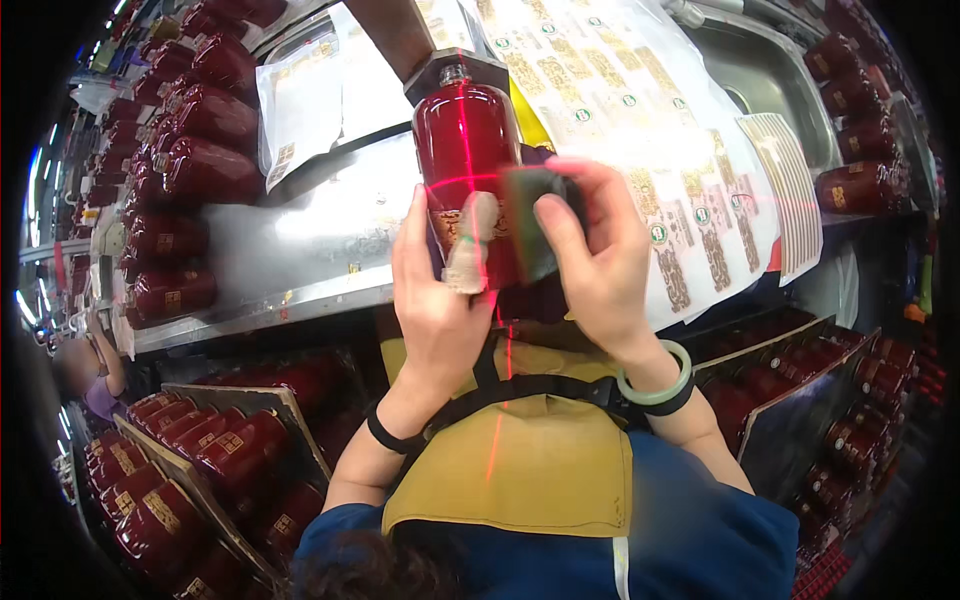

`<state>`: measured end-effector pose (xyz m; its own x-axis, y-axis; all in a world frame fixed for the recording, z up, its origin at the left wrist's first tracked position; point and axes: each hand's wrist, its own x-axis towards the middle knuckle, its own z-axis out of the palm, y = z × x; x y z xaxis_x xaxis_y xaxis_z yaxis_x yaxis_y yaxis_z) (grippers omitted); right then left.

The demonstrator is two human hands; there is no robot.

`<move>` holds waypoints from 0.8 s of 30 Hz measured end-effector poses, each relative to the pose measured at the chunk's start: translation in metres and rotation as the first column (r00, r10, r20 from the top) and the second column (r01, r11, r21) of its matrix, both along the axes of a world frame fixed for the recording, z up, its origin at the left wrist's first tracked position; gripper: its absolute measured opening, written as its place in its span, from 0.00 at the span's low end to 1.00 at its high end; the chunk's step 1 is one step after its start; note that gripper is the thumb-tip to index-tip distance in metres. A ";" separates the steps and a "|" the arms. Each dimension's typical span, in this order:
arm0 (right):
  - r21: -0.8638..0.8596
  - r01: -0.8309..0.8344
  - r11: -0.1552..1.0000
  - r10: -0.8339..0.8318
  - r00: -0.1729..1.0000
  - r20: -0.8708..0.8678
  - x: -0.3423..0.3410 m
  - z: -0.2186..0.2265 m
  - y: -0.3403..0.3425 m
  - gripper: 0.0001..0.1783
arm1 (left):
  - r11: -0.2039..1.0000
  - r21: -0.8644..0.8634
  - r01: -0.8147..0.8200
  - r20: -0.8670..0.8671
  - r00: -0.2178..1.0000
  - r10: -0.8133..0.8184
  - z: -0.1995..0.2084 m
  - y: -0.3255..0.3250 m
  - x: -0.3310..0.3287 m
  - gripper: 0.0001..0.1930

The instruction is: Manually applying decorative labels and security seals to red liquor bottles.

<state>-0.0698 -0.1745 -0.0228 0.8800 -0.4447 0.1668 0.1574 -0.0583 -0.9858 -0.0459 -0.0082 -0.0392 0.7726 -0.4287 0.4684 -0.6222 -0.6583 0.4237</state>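
A glossy dark-red bottle (pixel 462 135) lies in front of me, its neck pointing away against a dark angular metal bracket (pixel 455 70). My left hand (pixel 435 305) grips the lower part of the bottle, fingers along its left side. The left thumb, in a whitish cover (pixel 473 245), lies over a gold decal (pixel 448 228) on the bottle. At the bottle's right side my right hand (pixel 612 265) pinches a dark green pad (pixel 535 225), slightly blurred. The pad hides part of the bottle's right side. Red laser lines cross on the bottle.
White decal sheets (pixel 630 100) with gold patterns cover the worktop's right side. Beyond them is a metal sink (pixel 765 75). Many red bottles (pixel 215 120) stand along the left. Boxes of more bottles (pixel 240 445) are on both sides of me. Another person (pixel 95 375) is at far left.
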 end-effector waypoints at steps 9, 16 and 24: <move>-0.680 0.172 0.712 0.150 0.910 0.387 0.041 0.001 -0.048 0.13 | 0.952 -0.303 -0.048 -0.348 0.936 -0.063 -0.008 0.012 0.019 0.50; -0.806 0.026 0.592 0.479 0.792 0.378 0.023 0.008 -0.033 0.14 | 0.932 -0.357 -0.060 -0.403 0.910 -0.096 -0.008 0.010 0.022 0.44; -0.815 0.012 0.579 0.532 0.753 0.388 0.019 0.009 -0.027 0.15 | 0.967 -0.248 -0.064 -0.229 0.973 0.006 0.008 0.011 0.013 0.49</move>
